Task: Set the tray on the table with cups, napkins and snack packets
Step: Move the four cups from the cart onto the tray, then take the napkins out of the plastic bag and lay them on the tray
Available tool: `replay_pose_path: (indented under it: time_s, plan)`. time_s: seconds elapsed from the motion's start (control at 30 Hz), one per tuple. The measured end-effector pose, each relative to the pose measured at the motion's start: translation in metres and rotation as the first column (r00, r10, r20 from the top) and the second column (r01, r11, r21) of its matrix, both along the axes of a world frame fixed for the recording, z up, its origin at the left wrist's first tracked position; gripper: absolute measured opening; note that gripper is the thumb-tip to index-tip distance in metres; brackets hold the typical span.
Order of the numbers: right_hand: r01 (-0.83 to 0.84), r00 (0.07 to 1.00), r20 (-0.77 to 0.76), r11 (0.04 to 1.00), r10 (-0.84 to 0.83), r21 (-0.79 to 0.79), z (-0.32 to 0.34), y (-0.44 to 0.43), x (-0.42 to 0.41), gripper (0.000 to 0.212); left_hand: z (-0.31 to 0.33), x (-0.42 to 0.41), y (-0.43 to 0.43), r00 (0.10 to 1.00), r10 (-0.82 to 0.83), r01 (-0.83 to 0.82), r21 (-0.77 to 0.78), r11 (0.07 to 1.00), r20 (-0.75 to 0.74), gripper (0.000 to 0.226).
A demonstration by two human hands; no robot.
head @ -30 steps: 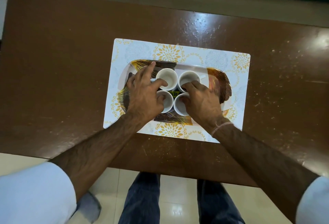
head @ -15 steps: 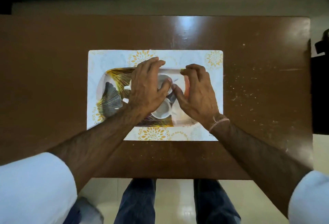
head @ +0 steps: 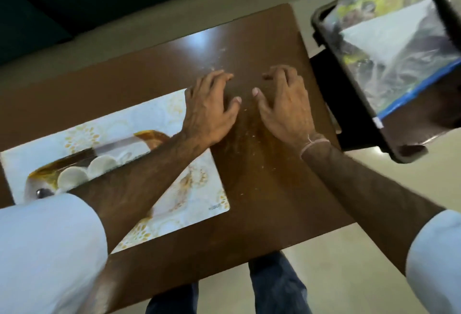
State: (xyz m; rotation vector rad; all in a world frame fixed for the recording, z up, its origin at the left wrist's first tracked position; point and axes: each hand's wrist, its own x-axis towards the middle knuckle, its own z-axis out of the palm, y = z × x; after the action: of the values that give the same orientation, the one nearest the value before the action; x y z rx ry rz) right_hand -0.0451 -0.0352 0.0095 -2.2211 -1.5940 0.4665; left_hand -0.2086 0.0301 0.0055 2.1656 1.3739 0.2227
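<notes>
- Our left hand (head: 212,111) and our right hand (head: 284,106) hovered side by side over the bare right part of the glossy brown wooden table (head: 262,189), fingers loosely spread and curled, holding nothing.
- The oval tray with the brown-and-gold feather pattern (head: 152,136) lay on the white placemat with yellow flower prints (head: 194,184), to the left of both hands and partly hidden under our left forearm.
- Two round white ceramic cups (head: 87,170) showed on the tray, touching each other; whether more sat behind the arm, we could not tell.
- Off the right end of the table, on a dark-framed stand (head: 349,104), we saw shiny plastic snack packets in yellow-green and dark print (head: 369,2) with a white folded sheet, likely the paper napkins (head: 386,37), lying over them; motion blur hid the details.
- That pile lay up and to the right of our right fingertips (head: 268,77), apart from them and beyond the table edge.
- We judged the packets light, crinkly and slippery, best pinched at a sealed edge or grasped flat across the middle without crushing the contents.
- We judged the napkins soft and limp, apt to slide off the foil, so best lifted as a stack with the thumb on top.
- The cups looked fragile, so added items would want placing beside them, not dropped.
</notes>
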Motion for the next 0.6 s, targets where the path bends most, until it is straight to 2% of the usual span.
replay_pose_path:
  time_s: [0.1,0.27,0.43,0.6]
  plan:
    - [0.066,0.997,0.036,0.998,-0.065,-0.012,-0.002,-0.004,0.058,0.045,-0.004,0.062,0.003,0.997,-0.077,0.077,-0.004,0.997,0.001,0.052]
    - [0.206,0.979,0.004,0.978,-0.206,0.017,-0.008,-0.02,0.147,0.042,-0.012,0.168,0.003,0.977,-0.21,0.21,0.007,0.978,0.026,0.051]
    - [0.338,0.941,0.002,0.94,-0.339,0.047,-0.017,-0.043,0.221,0.041,-0.021,0.262,-0.004,0.954,-0.298,0.294,0.098,0.951,0.03,0.047]
    - [0.473,0.879,0.064,0.881,-0.473,0.006,-0.032,-0.073,0.276,0.036,-0.033,0.332,-0.023,0.883,-0.469,0.463,0.135,0.876,0.018,0.039]
